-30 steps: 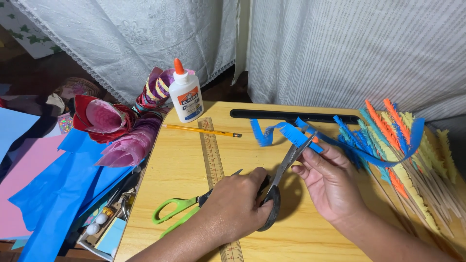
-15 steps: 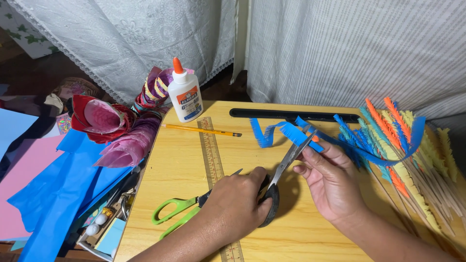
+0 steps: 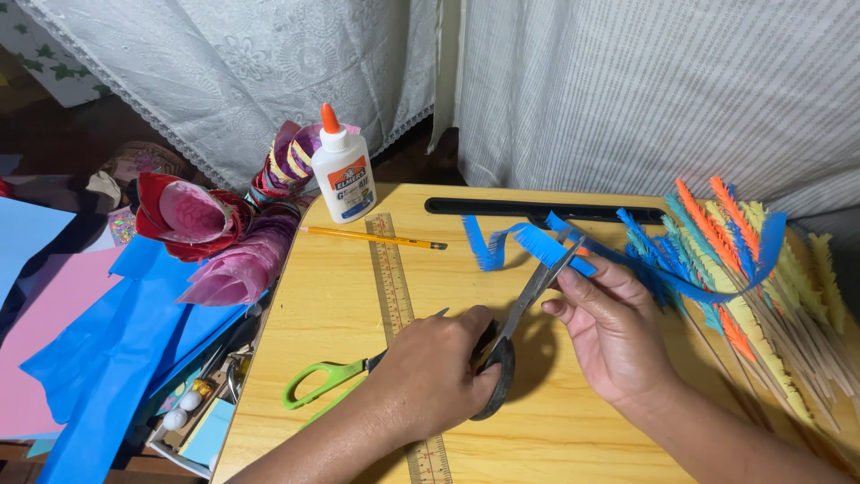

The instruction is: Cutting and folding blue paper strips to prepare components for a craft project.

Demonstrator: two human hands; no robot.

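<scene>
Left hand [image 3: 434,372] fingers gripping black-handled steel scissors [image 3: 518,318], right hand [image 3: 609,327] fingers pinching fringed blue paper strip [image 3: 528,242]

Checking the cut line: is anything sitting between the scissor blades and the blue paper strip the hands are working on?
Nothing visible. The left hand works the black-handled scissors, whose blades already reach the fringed blue paper strip, held by the right hand. The green-handled scissors and wooden ruler lie off to the side.
</scene>
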